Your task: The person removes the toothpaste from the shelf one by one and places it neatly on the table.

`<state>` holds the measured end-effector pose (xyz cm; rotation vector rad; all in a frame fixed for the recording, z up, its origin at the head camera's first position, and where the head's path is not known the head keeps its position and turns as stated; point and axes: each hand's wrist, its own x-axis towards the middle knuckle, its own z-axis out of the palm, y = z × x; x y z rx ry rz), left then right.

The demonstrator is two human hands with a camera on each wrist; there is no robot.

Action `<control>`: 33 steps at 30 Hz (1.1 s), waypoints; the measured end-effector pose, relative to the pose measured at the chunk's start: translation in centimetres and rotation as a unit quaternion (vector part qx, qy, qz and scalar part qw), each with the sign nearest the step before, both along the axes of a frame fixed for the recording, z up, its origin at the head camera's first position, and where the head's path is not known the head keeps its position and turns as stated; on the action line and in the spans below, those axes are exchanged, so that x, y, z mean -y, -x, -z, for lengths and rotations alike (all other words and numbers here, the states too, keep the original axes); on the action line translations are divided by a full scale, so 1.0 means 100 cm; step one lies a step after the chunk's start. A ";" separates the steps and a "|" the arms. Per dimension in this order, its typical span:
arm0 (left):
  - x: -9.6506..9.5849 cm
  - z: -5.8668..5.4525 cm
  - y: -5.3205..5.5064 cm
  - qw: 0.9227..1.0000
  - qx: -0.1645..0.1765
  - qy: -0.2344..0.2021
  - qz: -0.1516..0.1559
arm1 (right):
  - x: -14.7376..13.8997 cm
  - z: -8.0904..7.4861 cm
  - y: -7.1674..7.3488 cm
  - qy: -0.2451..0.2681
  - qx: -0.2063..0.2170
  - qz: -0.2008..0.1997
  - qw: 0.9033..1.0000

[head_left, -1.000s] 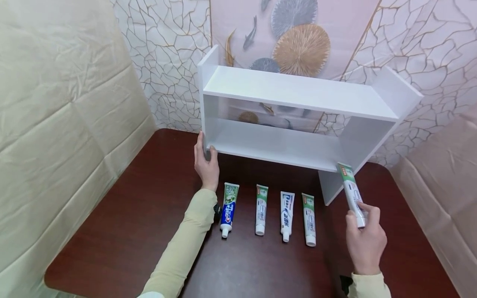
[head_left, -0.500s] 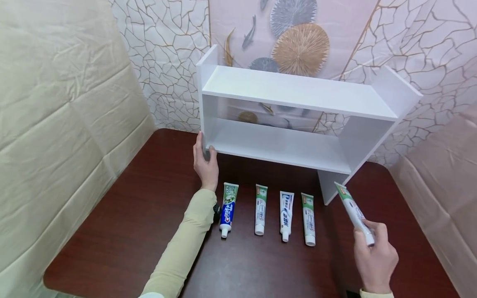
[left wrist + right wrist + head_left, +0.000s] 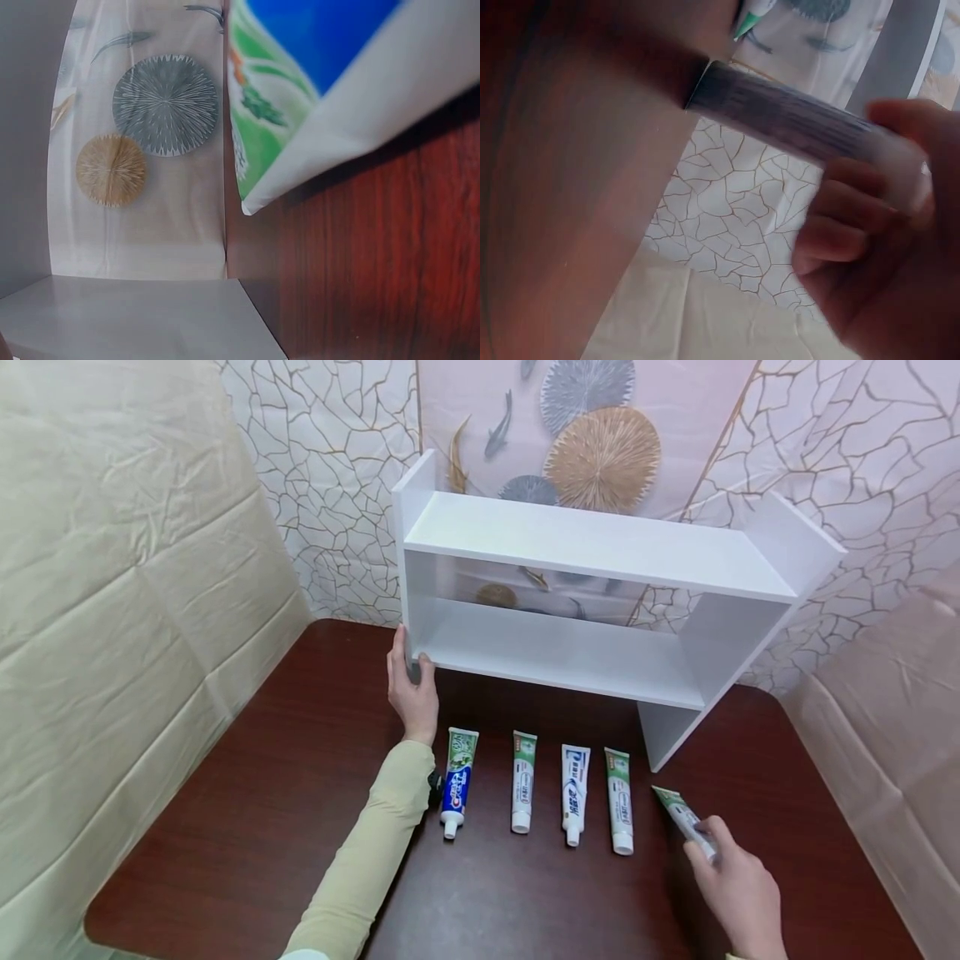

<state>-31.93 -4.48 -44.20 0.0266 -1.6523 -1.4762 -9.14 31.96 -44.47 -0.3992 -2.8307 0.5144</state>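
Note:
My left hand (image 3: 414,697) grips the lower left side of a white two-tier shelf (image 3: 600,545), fingers along the outer panel and thumb at the front. Low over the table, to the right of the row, my right hand (image 3: 738,885) holds a green-and-white toothpaste tube (image 3: 684,821) near its cap end. In the right wrist view that tube (image 3: 780,116) slants with its flat end toward the tabletop. Several other tubes lie in a row before the shelf: a blue-and-green one (image 3: 457,781), a green-topped one (image 3: 523,781), a white-and-blue one (image 3: 574,793) and another green-topped one (image 3: 619,802).
The dark red-brown table (image 3: 225,827) has rounded corners. A patterned wall covering (image 3: 337,485) hangs behind the shelf, and beige cloth (image 3: 135,610) closes off the left side. The shelf's right leg (image 3: 663,735) stands just behind the tube row.
The right hand has carried its toothpaste tube from the shelf's lower right corner down and toward me, low over the table right of the row. The left hand stays on the shelf.

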 end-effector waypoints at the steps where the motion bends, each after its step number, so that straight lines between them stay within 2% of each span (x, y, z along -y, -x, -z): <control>1: 0.000 0.000 0.000 1.000 -0.001 0.000 -0.001 | -0.001 0.000 0.001 -0.003 0.017 -0.008 1.000; 7: 0.000 0.003 0.001 1.000 -0.001 -0.001 -0.002 | -0.005 0.000 0.006 0.000 0.089 -0.022 0.996; 11: 0.000 0.003 0.001 1.000 -0.002 0.001 -0.002 | -0.005 0.001 0.006 0.003 0.095 -0.040 0.995; 18: 0.001 0.003 0.000 1.000 -0.004 0.002 0.012 | -0.007 0.009 0.004 0.004 0.075 -0.068 0.995; 22: 0.002 0.003 0.000 1.000 -0.005 0.005 0.017 | -0.009 0.013 0.007 0.006 0.089 -0.079 0.993; 25: 0.002 0.003 0.000 1.000 -0.004 0.008 0.015 | -0.010 0.014 0.011 0.013 0.123 -0.085 0.989; 29: 0.002 0.003 0.000 1.000 -0.002 0.007 0.014 | -0.009 0.016 0.015 0.026 0.182 -0.104 0.977; 33: 0.002 0.004 0.000 1.000 -0.004 0.007 0.014 | -0.006 0.019 0.015 0.030 0.197 -0.127 0.972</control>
